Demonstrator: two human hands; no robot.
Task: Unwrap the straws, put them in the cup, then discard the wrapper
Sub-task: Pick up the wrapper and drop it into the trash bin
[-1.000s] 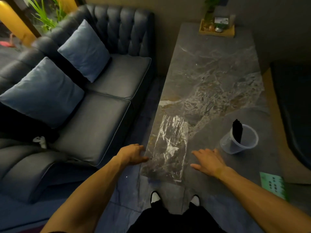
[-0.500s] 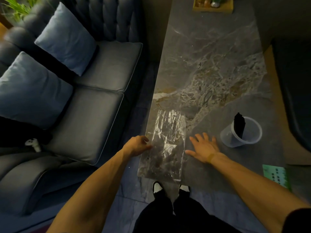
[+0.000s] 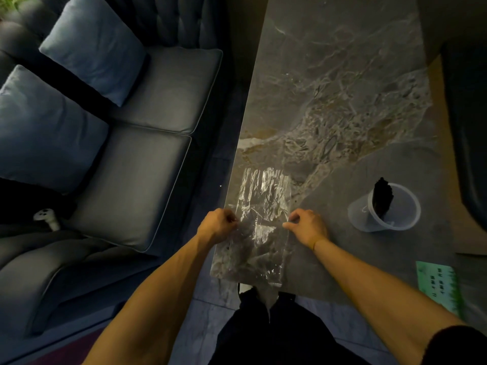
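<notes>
A crinkled clear plastic wrapper [image 3: 261,219] lies flat along the near left part of the marble table [image 3: 342,101]. My left hand [image 3: 217,226] pinches the wrapper's left edge. On its right edge my right hand [image 3: 307,226] pinches it too, thumb and forefinger closed on the film. A clear plastic cup [image 3: 384,209] stands on the table to the right of my right hand. A bundle of black straws [image 3: 382,198] stands upright inside the cup.
A dark leather sofa [image 3: 131,167] with two blue cushions [image 3: 92,46] runs along the table's left side. A green printed card [image 3: 438,288] lies at the table's near right corner. My legs and shoes [image 3: 246,287] are at the near table edge.
Both hands went from resting beside the wrapper with fingers spread to pinching its two side edges. The camera tilted downward, so the tray at the far end has left the view.
</notes>
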